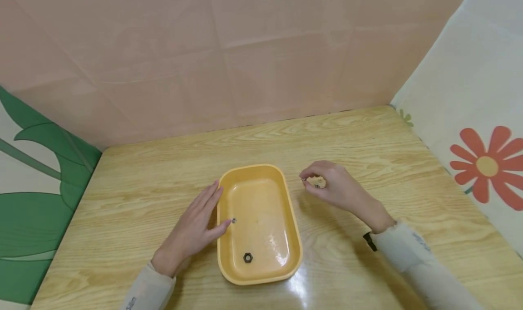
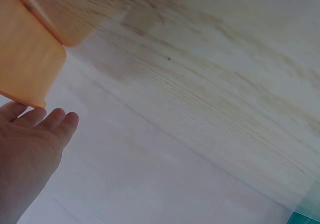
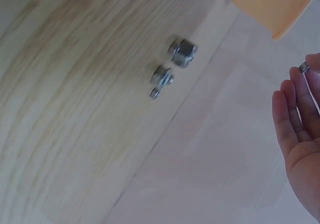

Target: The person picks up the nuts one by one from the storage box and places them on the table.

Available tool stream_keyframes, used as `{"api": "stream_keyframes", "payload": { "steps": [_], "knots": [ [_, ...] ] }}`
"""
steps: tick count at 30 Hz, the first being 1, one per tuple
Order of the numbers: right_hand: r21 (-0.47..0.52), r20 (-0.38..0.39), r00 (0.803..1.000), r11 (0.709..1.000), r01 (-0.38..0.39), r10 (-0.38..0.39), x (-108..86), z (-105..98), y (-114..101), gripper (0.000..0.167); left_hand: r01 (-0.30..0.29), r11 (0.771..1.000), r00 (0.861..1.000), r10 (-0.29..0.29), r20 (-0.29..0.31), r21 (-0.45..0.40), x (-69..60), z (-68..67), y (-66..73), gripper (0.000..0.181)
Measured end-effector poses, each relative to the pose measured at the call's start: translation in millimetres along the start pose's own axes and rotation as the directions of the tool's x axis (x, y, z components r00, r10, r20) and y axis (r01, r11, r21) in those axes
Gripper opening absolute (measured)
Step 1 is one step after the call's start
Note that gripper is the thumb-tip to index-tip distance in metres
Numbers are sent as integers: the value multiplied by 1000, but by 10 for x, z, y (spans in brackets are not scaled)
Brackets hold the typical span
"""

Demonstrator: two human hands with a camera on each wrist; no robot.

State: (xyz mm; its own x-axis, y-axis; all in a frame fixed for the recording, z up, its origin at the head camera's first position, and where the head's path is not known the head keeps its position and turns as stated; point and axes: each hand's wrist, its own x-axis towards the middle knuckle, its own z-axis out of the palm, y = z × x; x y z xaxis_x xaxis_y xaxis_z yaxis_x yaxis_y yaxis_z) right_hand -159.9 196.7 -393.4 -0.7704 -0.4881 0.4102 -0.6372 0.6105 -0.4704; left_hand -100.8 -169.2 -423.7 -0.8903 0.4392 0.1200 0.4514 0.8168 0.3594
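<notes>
I see right hand (image 1: 337, 185) fingers pinching small metal piece (image 3: 304, 67) beside yellow tray (image 1: 259, 196); left hand (image 1: 194, 230) fingers extended, touching it.

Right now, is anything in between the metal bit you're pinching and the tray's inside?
Only the raised right side of the yellow tray. The right hand holds the metal bit just outside it. I see nothing else between; the left hand is at the opposite side.
</notes>
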Motion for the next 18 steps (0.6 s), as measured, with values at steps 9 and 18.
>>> {"api": "stream_keyframes", "payload": {
  "steps": [9,18],
  "knots": [
    [-7,28,996,997,-82,82,-65,-58,135,15,1,1000,1000,-1,3,1,2,2,2,83],
    [-67,56,992,992,-108,112,-104,-107,255,14,8,1000,1000,-8,12,-5,6,4,5,83]
  ]
}}
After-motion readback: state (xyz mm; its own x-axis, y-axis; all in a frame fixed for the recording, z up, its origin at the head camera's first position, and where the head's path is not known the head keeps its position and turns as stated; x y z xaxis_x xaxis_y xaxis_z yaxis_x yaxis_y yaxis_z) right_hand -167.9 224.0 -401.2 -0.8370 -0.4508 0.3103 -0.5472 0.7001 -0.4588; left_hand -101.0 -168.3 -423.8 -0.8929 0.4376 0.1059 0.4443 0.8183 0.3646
